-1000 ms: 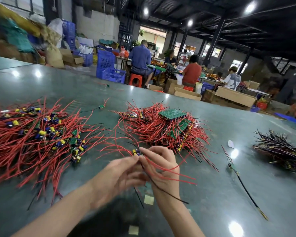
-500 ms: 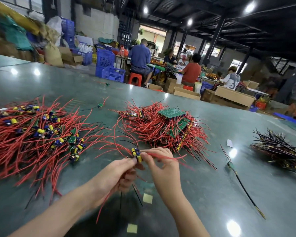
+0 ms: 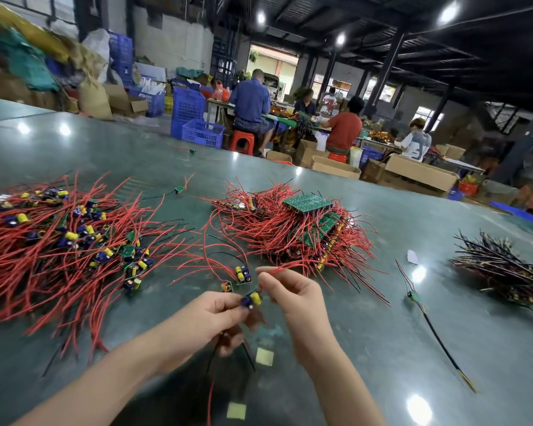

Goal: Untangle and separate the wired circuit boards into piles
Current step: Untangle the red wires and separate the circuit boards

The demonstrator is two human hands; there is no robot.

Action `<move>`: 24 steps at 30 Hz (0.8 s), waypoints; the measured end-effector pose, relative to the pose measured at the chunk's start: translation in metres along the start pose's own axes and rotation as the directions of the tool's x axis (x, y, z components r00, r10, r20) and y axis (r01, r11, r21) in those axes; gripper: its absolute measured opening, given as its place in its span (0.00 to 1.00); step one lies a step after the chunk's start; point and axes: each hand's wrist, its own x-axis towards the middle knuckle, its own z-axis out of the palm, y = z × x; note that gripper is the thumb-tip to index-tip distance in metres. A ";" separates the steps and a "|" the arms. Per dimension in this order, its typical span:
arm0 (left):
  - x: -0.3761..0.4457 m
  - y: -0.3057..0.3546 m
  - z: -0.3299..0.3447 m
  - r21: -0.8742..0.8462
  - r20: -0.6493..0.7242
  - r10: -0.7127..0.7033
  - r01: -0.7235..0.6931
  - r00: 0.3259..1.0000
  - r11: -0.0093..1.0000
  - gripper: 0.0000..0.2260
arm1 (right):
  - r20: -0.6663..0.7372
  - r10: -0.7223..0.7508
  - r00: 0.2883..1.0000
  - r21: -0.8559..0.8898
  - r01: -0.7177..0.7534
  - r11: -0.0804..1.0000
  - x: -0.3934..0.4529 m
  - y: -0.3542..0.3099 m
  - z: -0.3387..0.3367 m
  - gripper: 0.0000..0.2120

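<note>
My left hand (image 3: 211, 318) pinches a small circuit board (image 3: 252, 299) with blue and yellow capacitors, just above the green table (image 3: 366, 348). My right hand (image 3: 293, 292) pinches a red wire (image 3: 285, 267) that runs up from that board. Red and black wires hang below my left hand. Two more small boards (image 3: 242, 274) lie on the table just beyond my fingers. A wide pile of separated red-wired boards (image 3: 59, 241) spreads on the left. A tangled heap of red-wired boards (image 3: 296, 232) with green panels on top sits in the middle.
A pile of dark-wired boards (image 3: 505, 269) lies at the right edge. A single board with a long black wire (image 3: 425, 321) lies between it and my hands. Two stray boards (image 3: 179, 189) lie farther back. Several people sit among boxes and blue crates beyond the table.
My hands have drawn apart slightly: the left now holds one board lower and nearer to me, while the right pulls its red wire up and to the right. The camera tilted a little.
</note>
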 end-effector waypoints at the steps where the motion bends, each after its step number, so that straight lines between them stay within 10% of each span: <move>1: -0.001 0.000 -0.002 -0.006 0.019 -0.024 0.024 1.000 1.000 0.08 | 0.027 -0.015 1.000 -0.028 0.016 0.999 0.000 -0.001 0.000 0.08; 7: 0.000 0.009 -0.009 -0.070 0.084 -0.120 0.126 0.989 0.990 0.13 | 0.012 -0.010 1.000 -0.026 0.010 1.000 0.000 -0.003 0.001 0.07; 12: -0.001 0.008 -0.002 0.092 -0.115 0.048 -0.038 0.992 0.995 0.14 | 0.002 -0.053 0.999 -0.063 0.053 0.997 0.000 -0.001 0.004 0.07; 21: -0.005 0.017 -0.005 -0.125 -0.181 0.092 -0.116 0.979 0.985 0.10 | 0.136 0.194 0.971 0.292 -0.227 0.929 0.001 0.003 0.006 0.09; 24: -0.005 0.017 -0.010 0.019 -0.203 0.121 -0.120 0.972 0.993 0.09 | -0.073 0.094 0.993 -0.018 -0.096 0.995 0.005 0.002 -0.004 0.07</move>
